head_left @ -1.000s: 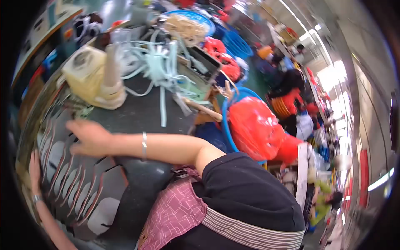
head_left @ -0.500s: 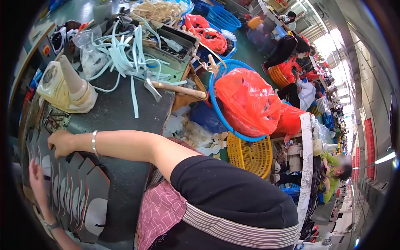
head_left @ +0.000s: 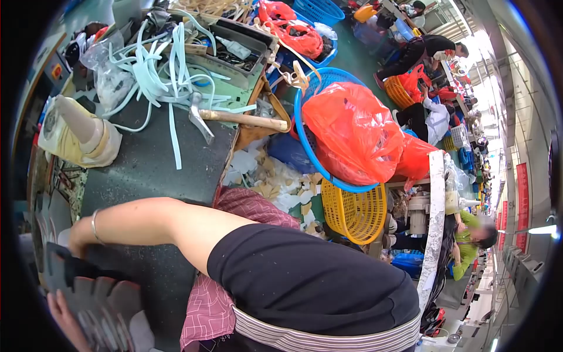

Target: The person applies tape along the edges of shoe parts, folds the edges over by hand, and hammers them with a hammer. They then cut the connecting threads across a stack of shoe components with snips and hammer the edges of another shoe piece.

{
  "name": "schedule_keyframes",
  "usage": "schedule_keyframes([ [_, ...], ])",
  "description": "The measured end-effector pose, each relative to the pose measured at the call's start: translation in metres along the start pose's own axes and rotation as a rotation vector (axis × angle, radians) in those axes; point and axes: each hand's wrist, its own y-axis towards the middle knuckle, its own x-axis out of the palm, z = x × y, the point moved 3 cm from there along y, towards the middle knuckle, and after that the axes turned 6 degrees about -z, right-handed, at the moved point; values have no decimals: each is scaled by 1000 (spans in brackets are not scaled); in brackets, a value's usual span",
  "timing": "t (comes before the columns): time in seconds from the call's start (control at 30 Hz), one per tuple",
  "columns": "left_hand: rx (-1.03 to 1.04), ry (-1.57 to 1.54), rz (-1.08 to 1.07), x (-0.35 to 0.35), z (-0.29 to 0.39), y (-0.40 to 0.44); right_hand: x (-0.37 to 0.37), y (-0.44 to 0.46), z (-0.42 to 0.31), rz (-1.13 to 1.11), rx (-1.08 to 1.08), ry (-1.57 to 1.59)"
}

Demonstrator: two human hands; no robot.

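Note:
Several grey shaped pieces with reddish edges form an overlapping, motion-blurred stack at the lower left. My left hand, below a silver bracelet, is at the stack's upper end; its fingers are hidden behind a dark piece. Against the stack's lower left side, my right hand has its fingers pressed together, gripping the pieces. More grey pieces lie beyond my left hand at the far left. The dark work surface extends beside them.
A yellowed machine with a cone, pale strips and a hammer are above. Red bags fill a blue basket, near a yellow basket. Co-workers are at the right.
The grey pieces, spread in a row before, are now bunched and shifted lower. My left hand has moved down toward my right hand, which now grips the pieces. The view has shifted slightly.

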Motion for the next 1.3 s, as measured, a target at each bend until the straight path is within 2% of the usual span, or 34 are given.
schedule_keyframes([
  [0.03,-57,366,-270,-22,-26,21,-2,-38,-22,-72,-43,-386],
  [0.07,-24,-535,-350,-29,-35,32,1,-54,-26,-67,-37,-450],
  [0.1,-17,-530,-353,-47,-45,54,0,-65,-28,-62,-28,-515],
  [0.13,-11,-214,-225,-72,-48,80,-1,-71,-23,-56,-23,-511],
  [0.17,-3,99,-94,-85,-38,103,-4,-74,-17,78,-80,-377],
  [0.2,81,-72,58,-83,109,53,-5,-78,-10,209,-136,-244],
  [0.23,40,-111,14,-68,96,67,-9,-83,-4,337,-191,-115],
  [0.27,1,-154,-29,-47,65,96,-13,-90,1,469,-130,-24],
  [0.3,10,-168,-27,-21,13,133,-17,-89,8,591,-114,114],
  [0.33,104,246,-290,18,-44,165,-26,-102,12,717,-97,249],
  [0.37,97,-30,-57,57,-92,176,-27,-115,18,708,-176,311],
  [0.43,73,-321,-171,103,-117,186,-18,-124,23,679,-205,251],
  [0.47,332,534,-155,111,-134,187,-11,-125,23,626,-274,215],
  [0.5,331,790,-65,116,-124,171,0,-123,27,617,-278,211],
  [0.53,325,1047,26,119,-93,142,12,-123,25,620,-355,-63],
  [0.57,168,550,178,113,-69,126,19,-125,22,619,-428,-338],
  [0.6,165,548,180,111,-46,111,18,-126,23,617,-430,-341],
  [0.67,178,643,330,102,-3,81,18,-131,23,551,-437,-358],
  [0.77,108,706,201,128,38,48,18,-135,23,552,-450,-427],
  [0.8,225,696,360,142,26,46,18,-136,22,555,-452,-430],
  [0.87,217,671,375,142,25,45,18,-138,21,502,-411,-444],
  [1.03,146,657,401,133,27,42,18,-143,19,576,-414,-452],
  [1.13,103,641,308,131,29,34,19,-137,18,596,-416,-433],
  [1.23,127,633,339,130,21,26,22,-136,18,608,-414,-439],
  [1.3,78,691,448,129,5,18,21,-134,15,572,-405,-444],
])
